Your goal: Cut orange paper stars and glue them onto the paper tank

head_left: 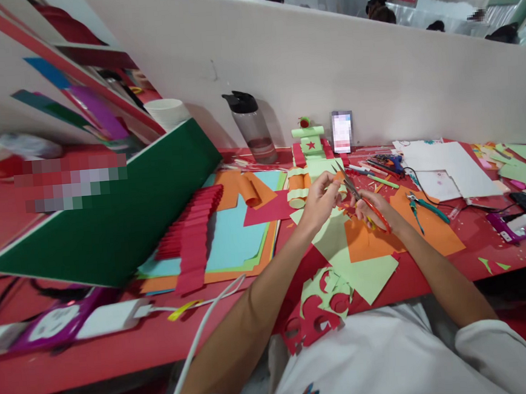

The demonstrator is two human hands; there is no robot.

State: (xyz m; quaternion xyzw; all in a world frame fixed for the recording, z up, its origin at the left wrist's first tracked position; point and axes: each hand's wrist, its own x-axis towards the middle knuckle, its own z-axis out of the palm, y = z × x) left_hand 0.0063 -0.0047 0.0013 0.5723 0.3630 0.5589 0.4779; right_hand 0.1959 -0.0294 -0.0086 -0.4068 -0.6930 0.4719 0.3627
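Observation:
In my right hand (368, 208) is a pair of scissors (352, 189) with orange-red handles, its blades parted and pointing up and away from me. My left hand (322, 195) is closed in a pinch on a small piece of orange paper (340, 177) beside the blades. Just beyond stands a green and red paper model (312, 147) with a red star and rolled orange tubes at its base. Under my hands lie a sheet of orange paper (366, 240) and light green paper (374, 279). Cut-out scraps (315, 314) of green and red paper hang at the table's front edge.
A dark green board (123, 214) leans at the left by stacked coloured paper (229, 236) and a pleated red strip (191, 239). A water bottle (254, 131) and a phone (342, 131) stand at the back. Pliers (430, 208), white sheets (452, 167) and a power strip (506, 228) lie right.

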